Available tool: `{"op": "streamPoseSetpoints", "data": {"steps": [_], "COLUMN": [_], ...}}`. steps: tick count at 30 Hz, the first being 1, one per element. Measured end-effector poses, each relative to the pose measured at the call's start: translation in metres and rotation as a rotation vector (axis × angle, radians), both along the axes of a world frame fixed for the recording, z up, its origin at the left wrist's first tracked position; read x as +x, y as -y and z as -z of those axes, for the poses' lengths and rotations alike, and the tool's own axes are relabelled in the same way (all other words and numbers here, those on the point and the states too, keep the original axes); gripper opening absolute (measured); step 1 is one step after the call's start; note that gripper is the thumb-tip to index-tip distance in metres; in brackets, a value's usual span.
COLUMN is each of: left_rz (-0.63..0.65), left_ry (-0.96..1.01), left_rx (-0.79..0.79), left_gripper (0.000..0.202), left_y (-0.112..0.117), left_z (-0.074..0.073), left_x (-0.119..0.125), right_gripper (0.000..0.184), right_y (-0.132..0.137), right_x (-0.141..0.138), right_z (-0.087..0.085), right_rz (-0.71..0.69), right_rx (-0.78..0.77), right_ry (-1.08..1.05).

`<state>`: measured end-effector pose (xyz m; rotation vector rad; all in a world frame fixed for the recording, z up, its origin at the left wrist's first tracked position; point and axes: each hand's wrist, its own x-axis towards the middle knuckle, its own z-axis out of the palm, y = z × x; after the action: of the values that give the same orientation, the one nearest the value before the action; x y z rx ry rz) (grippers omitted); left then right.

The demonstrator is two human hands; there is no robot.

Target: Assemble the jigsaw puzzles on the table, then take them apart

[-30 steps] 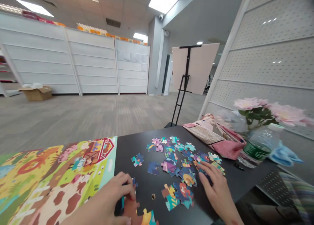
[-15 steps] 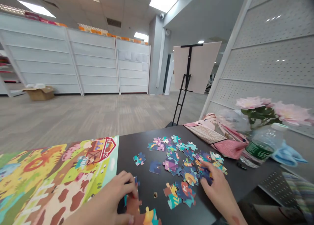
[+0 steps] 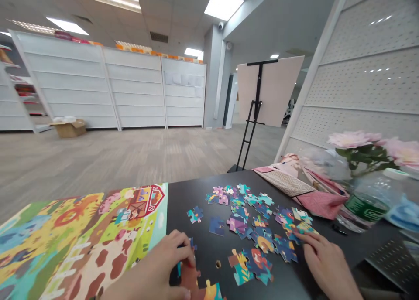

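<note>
At the near edge of the table, my left hand (image 3: 163, 265) curls its fingers and thumb round some brown joined puzzle pieces (image 3: 190, 279). Part of these is hidden under the hand. My right hand (image 3: 329, 260) lies at the right side of a loose spread of puzzle pieces, its index finger stretched out and touching a piece by the yellowish one (image 3: 305, 228). Between my hands lie a joined teal and red cluster (image 3: 252, 265), a dark blue piece (image 3: 216, 226) and several purple and teal pieces (image 3: 237, 224). A separate teal piece (image 3: 195, 214) sits farther left.
An illustrated farm-animal sheet (image 3: 111, 239) covers the table's left side. At the right are a pink pouch (image 3: 322, 202), a water bottle (image 3: 365, 208), pink flowers (image 3: 352, 139) and a small black object (image 3: 339, 229). An easel (image 3: 252, 121) stands beyond the table.
My right hand has moved right, off the dark blue pieces it was over, uncovering them. My left hand stays on the brown pieces. The whole view has shifted slightly.
</note>
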<state>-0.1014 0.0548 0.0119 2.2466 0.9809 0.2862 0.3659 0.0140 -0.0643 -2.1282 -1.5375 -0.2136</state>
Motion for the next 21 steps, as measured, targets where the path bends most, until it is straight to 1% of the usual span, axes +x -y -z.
{"op": "streamPoseSetpoints", "data": {"steps": [3, 5, 8, 13, 16, 21], "left_rz": [-0.002, -0.001, 0.001, 0.004, 0.009, 0.008], "left_ry": [-0.009, -0.026, -0.049, -0.049, -0.046, -0.032], "left_rx": [0.012, 0.012, 0.000, 0.000, 0.013, 0.037], "left_gripper": [0.038, 0.036, 0.035, 0.034, 0.035, 0.037], "left_y": [-0.001, 0.000, 0.002, 0.004, 0.003, 0.000], "left_z": [-0.002, -0.006, -0.011, -0.012, -0.011, -0.007], "left_x": [0.002, 0.003, 0.005, 0.005, 0.004, 0.003], "right_gripper": [0.041, 0.042, 0.047, 0.038, 0.037, 0.042], "right_y": [0.008, 0.011, 0.011, 0.005, 0.005, 0.008], "right_x": [0.024, 0.028, 0.017, -0.009, -0.015, -0.013], "right_z": [-0.003, -0.007, -0.016, -0.028, -0.033, -0.040], "right_rz": [0.023, 0.027, 0.015, -0.052, -0.043, 0.073], "right_rx": [0.010, -0.004, -0.027, -0.028, 0.048, 0.225], "right_ry": [-0.044, -0.053, -0.065, -0.071, -0.057, -0.013]}}
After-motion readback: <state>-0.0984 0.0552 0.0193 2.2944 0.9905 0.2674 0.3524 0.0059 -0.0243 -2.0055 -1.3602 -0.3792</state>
